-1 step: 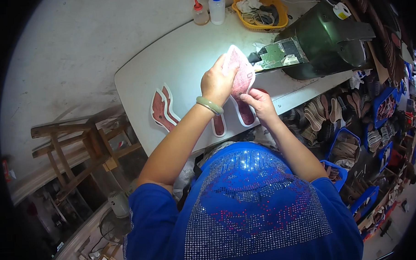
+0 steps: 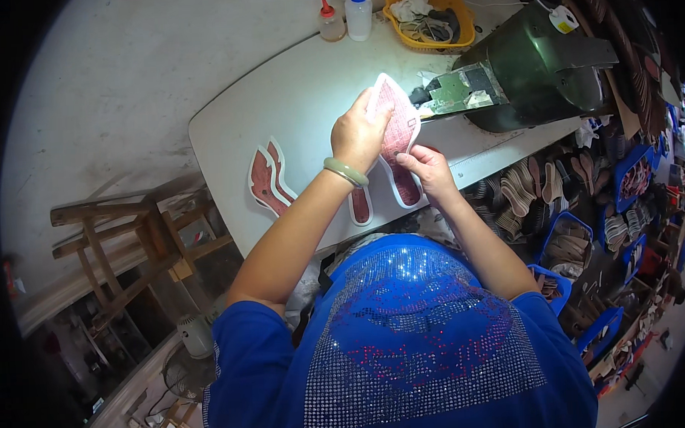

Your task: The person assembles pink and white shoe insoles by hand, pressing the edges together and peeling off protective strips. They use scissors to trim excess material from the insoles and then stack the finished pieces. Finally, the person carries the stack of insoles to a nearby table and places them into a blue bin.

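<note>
A shoe insole (image 2: 398,133), red woven-looking with a white border, is held up over the table with its toe pointing away from me. My left hand (image 2: 357,142), a pale green bangle on its wrist, wraps round the forepart from the left, thumb on top. The fingers of my right hand (image 2: 429,170) pinch the insole's narrow middle at its right edge. Below my left wrist the heel of another insole (image 2: 361,206) shows, its upper part hidden by my arm. Further left, insoles (image 2: 262,177) lie overlapping on the table, partly behind my left forearm.
A green machine (image 2: 530,68) with a flat arm stands on the white table (image 2: 226,127), right of my hands. At the back are a red-tipped bottle (image 2: 331,24), a blue-capped bottle (image 2: 358,19) and a yellow basket (image 2: 464,35). Blue crates (image 2: 544,256) and a wooden frame (image 2: 93,215) flank me.
</note>
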{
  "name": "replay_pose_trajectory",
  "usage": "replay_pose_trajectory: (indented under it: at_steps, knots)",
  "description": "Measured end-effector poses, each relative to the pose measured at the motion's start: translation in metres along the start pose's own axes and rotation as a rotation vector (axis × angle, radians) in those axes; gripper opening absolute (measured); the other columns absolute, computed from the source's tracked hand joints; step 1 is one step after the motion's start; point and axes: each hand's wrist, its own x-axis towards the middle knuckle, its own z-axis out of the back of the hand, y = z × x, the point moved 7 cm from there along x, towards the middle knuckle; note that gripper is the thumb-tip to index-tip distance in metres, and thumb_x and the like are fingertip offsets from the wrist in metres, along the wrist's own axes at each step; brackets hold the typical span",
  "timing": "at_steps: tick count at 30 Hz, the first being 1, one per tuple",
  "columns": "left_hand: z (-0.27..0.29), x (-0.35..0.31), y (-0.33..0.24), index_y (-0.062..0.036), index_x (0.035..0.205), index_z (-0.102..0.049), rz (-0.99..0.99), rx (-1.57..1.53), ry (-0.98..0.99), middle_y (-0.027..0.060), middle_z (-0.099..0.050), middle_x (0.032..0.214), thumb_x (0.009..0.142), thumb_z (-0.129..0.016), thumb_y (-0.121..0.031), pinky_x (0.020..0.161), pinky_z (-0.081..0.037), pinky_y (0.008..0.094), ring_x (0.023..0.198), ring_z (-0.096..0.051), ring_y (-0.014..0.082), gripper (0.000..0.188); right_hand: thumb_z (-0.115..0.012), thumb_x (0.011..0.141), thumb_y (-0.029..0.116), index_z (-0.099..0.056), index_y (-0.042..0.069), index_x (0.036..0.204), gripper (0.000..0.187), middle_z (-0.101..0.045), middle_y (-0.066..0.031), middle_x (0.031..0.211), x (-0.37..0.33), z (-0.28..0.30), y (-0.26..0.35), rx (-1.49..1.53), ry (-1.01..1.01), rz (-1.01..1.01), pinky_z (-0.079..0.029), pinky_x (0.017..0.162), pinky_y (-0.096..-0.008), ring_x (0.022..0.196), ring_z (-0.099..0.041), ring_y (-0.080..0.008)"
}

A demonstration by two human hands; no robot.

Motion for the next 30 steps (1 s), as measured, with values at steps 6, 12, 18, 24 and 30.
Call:
replay_pose_trajectory:
  at_steps: [6, 12, 18, 24, 30]
  knots:
    - [-0.006, 0.003, 0.032, -0.0042, 0.128, -0.052, 0.037, -0.404, 0.103, 0.0152, -0.066, 0.107, 0.088, -0.061, -0.025, 0.083, -0.05, 0.0337, 0.097, -0.064, 0.0253, 0.045, -0.066, 0.088, 0.015, -0.067, 0.001, 0.087, 0.014, -0.063, 0.0032, 0.076, 0.0, -0.01, 0.011, -0.277, 0.062, -0.011, -0.045, 0.066, -0.0208, 0.071, -0.055, -0.004]
    - [0.01, -0.063, 0.041, -0.0023, 0.134, -0.045, 0.32, -1.232, 0.568, 0.0061, -0.06, 0.119, 0.095, -0.055, -0.017, 0.09, -0.048, 0.0281, 0.104, -0.06, 0.0136, 0.043, -0.065, 0.088, 0.012, -0.067, -0.001, 0.098, 0.016, -0.066, -0.0023, 0.089, -0.027, -0.051, 0.054, -0.231, 0.205, 0.105, -0.049, 0.073, -0.0243, 0.08, -0.06, -0.0089]
    - [0.01, -0.082, 0.052, -0.0046, 0.128, -0.05, 0.258, -1.298, 0.691, 0.0064, -0.062, 0.112, 0.092, -0.058, -0.021, 0.086, -0.052, 0.0304, 0.099, -0.062, 0.0153, 0.04, -0.067, 0.087, 0.014, -0.059, 0.001, 0.115, 0.031, -0.063, -0.0014, 0.096, -0.024, -0.074, 0.079, 0.025, 0.204, 0.005, -0.047, 0.066, -0.0197, 0.081, -0.058, -0.0058]
    - [0.012, -0.095, 0.039, -0.0061, 0.126, -0.05, 0.134, -1.32, 0.863, 0.0135, -0.064, 0.105, 0.09, -0.061, -0.031, 0.081, -0.055, 0.0335, 0.096, -0.065, 0.0237, 0.045, -0.066, 0.086, 0.012, -0.061, 0.0, 0.114, 0.031, -0.061, -0.0009, 0.081, -0.02, -0.092, 0.072, 0.056, 0.255, -0.049, -0.043, 0.054, -0.0189, 0.062, -0.053, -0.0057]
    - [0.014, -0.104, 0.039, -0.0069, 0.126, -0.05, 0.187, -1.364, 0.807, 0.0138, -0.065, 0.101, 0.086, -0.065, -0.034, 0.076, -0.056, 0.0337, 0.092, -0.066, 0.0275, 0.051, -0.065, 0.088, 0.012, -0.064, -0.001, 0.109, 0.025, -0.061, -0.0003, 0.076, -0.026, -0.104, 0.073, 0.072, 0.291, -0.068, -0.043, 0.053, -0.0182, 0.059, -0.053, -0.0044]
